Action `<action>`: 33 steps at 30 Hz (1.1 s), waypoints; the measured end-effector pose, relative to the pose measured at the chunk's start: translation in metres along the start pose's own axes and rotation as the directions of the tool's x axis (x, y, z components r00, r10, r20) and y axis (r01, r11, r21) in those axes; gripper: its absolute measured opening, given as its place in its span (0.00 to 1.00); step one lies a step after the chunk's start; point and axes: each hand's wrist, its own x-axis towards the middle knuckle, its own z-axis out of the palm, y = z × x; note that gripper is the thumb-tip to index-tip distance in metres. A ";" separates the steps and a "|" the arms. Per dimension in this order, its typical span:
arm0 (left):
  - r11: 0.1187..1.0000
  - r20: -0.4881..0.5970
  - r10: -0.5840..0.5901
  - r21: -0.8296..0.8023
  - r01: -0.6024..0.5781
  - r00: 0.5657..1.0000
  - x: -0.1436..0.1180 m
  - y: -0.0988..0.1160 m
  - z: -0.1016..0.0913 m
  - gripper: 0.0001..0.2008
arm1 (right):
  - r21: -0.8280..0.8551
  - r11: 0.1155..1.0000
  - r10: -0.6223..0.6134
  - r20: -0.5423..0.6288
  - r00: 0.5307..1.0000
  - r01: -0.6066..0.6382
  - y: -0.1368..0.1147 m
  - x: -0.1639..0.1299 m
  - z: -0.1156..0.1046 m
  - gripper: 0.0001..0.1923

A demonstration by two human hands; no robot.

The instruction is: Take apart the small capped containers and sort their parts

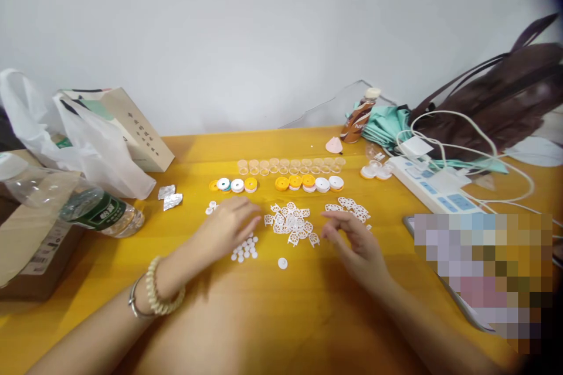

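My left hand (229, 224) rests palm down on the yellow table (264, 316), fingers loosely curled over a cluster of small white discs (246, 249). My right hand (352, 240) hovers with fingers apart, just right of a pile of white lattice-shaped plastic pieces (292, 222). A second pile of the same pieces (352, 208) lies beyond it. One white disc (282, 263) lies alone between my hands. Behind stand a row of orange and white round caps (308, 183) and a row of clear small cups (290, 165). I cannot see anything held in either hand.
A plastic bottle (88, 208) lies on a cardboard box (30, 246) at left, beside a white plastic bag (92, 140) and a paper bag (132, 129). At right are a power strip (433, 184) with cables, a brown bag (497, 99), a drink bottle (358, 117) and two foil scraps (169, 196).
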 end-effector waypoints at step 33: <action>0.959 -0.087 -0.285 -0.028 0.283 0.955 -0.005 -0.044 -0.019 0.08 | -0.625 0.777 0.063 -0.041 0.997 -0.075 -0.007 0.054 -0.087 0.15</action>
